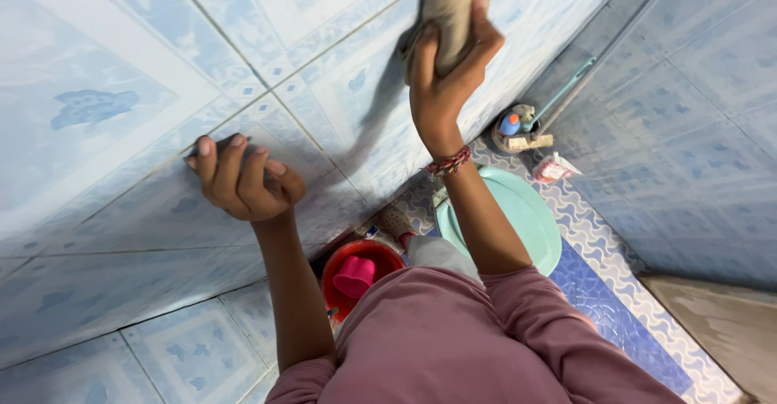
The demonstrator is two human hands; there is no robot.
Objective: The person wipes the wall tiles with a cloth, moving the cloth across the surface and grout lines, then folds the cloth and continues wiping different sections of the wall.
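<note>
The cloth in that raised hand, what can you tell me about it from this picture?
The cloth is a dull beige-grey rag, soft and crumpled into a wad, looking like worn fabric. The right hand grips it from below, fingers curled round its sides, and presses it flat against the pale blue patterned wall tiles. It sits near the top edge of the view, so its upper end is cut off. Whether it is wet cannot be told. It casts a dark shadow on the tiles beside it.

Two bare arms reach up and away from the body. The right hand [449, 64] is raised higher, arm nearly straight, fingers and thumb closed in a grip, a braided band at the wrist. The left hand [243, 179] sits lower, fingers curled loosely inward, forearm straight.
</note>
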